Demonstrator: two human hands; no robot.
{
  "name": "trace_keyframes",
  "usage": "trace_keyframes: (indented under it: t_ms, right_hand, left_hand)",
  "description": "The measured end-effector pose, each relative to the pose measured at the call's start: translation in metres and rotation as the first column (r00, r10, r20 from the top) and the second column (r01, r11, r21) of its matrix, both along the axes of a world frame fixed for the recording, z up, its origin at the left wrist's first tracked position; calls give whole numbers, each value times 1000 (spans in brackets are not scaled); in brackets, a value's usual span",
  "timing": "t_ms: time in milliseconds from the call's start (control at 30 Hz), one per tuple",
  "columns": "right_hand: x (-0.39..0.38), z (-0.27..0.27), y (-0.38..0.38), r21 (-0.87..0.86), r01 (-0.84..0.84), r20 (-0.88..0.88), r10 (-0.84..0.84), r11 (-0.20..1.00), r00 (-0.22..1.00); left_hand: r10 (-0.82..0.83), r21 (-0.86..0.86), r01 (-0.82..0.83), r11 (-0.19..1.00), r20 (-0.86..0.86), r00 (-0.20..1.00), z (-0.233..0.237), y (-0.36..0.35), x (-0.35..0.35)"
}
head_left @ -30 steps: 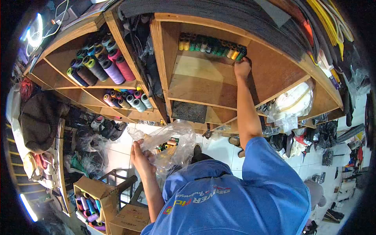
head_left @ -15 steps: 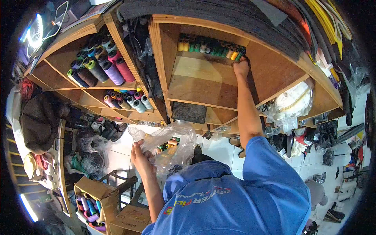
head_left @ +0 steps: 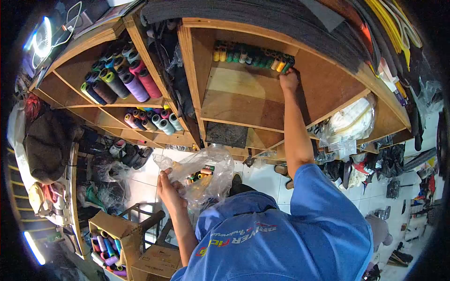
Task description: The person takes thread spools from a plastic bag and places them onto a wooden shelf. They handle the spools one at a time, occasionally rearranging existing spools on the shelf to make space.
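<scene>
A clear plastic bag with several small thread spools inside hangs from my left hand, whose fingers are closed on its edge. My right hand reaches into the wooden shelf compartment and touches the right end of a row of small spools, green, yellow and dark, standing along the back. Its fingers are bent together at the green end spool; whether they grip it is too small to tell.
Large thread cones fill the left shelf, with smaller ones below. A cardboard box of spools stands at the lower left. White material in plastic sits right of the compartment. Dark fabric covers the shelf top.
</scene>
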State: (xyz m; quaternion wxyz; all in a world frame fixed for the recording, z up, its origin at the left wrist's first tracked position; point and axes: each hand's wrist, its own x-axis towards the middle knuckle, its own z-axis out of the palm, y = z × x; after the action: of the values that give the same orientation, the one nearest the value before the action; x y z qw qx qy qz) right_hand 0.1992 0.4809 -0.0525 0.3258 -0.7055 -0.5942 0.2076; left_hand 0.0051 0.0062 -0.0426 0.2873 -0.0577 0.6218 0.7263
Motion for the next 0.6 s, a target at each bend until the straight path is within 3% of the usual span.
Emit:
trace_keyframes:
  t_ms: [233, 333, 433, 500, 567, 600]
  right_hand:
    - [4, -3, 5, 0, -56, 99, 56, 998, 994]
    - [3, -7, 0, 79, -39, 4, 39, 996, 999]
    - [3, 13, -34, 72, -34, 62, 29, 997, 998]
    - [9, -14, -36, 224, -173, -200, 219, 959, 955]
    - [-8, 9, -93, 115, -333, -650, 325, 936, 687]
    - [-14, 30, -126, 87, -519, -691, 427, 850, 584]
  left_hand:
    - [-4, 17, 5, 1000, -24, 1000, -6, -1, -3]
    - [3, 17, -4, 1000, 6, 1000, -2, 0, -2]
    - [1, -11, -1, 1000, -14, 1000, 0, 0, -2]
    - [-14, -6, 14, 1000, -24, 1000, -6, -1, -6]
    - [1, 24, -1, 1000, 7, 1000, -6, 1, -8]
    - [23, 11, -23, 1000, -33, 999, -5, 4, -7]
